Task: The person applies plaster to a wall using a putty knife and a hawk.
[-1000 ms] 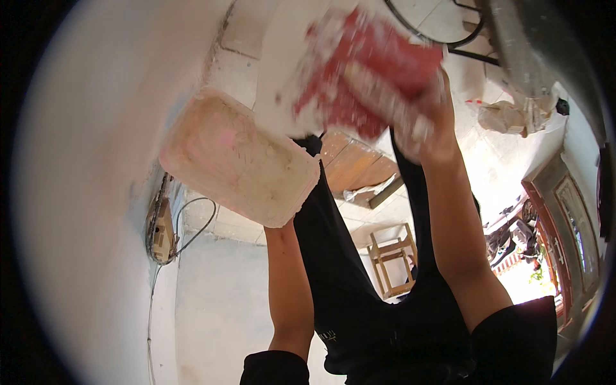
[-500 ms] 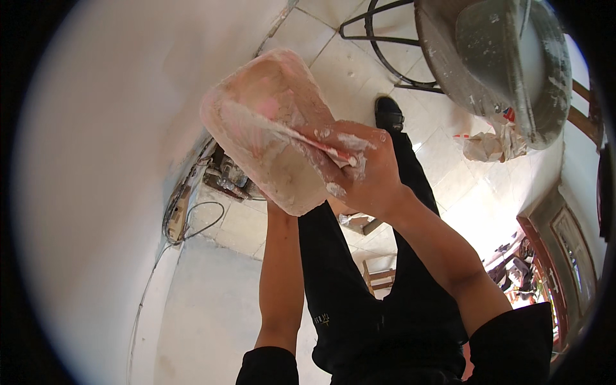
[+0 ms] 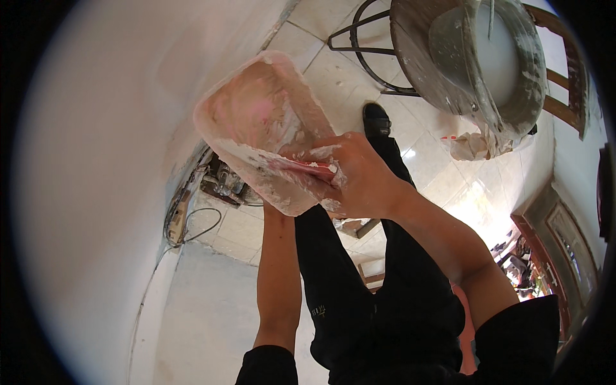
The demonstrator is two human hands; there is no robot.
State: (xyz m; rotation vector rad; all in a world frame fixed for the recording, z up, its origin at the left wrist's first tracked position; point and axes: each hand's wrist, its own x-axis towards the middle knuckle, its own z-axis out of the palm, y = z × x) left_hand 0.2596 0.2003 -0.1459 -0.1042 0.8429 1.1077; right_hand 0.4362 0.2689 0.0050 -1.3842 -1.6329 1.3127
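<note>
A pinkish, translucent rectangular plastic tub (image 3: 247,96), smeared with white paste, is held tilted in front of me beside the wall. My left forearm (image 3: 279,276) runs up behind the tub's lower side. That hand, hidden by the tub, bears it from beneath. At the tub's near right side, my right hand (image 3: 359,176) is closed round a thin, flat red piece (image 3: 311,168) coated in paste; its exact kind is unclear. White paste covers the right fingers and knuckles.
A pale wall (image 3: 109,173) rises on the left. Cables (image 3: 202,224) and a dirty metal device (image 3: 221,183) sit at its foot. At upper right, a paste-streaked bucket (image 3: 532,83) rests on a round-topped stool (image 3: 410,58). Crumpled wrapping (image 3: 471,146) lies on the tiled floor (image 3: 340,80).
The tub has tipped, showing more of its inside. My right hand has moved slightly left and down along with the red piece. The bucket and stool appear farther left as my view shifts.
</note>
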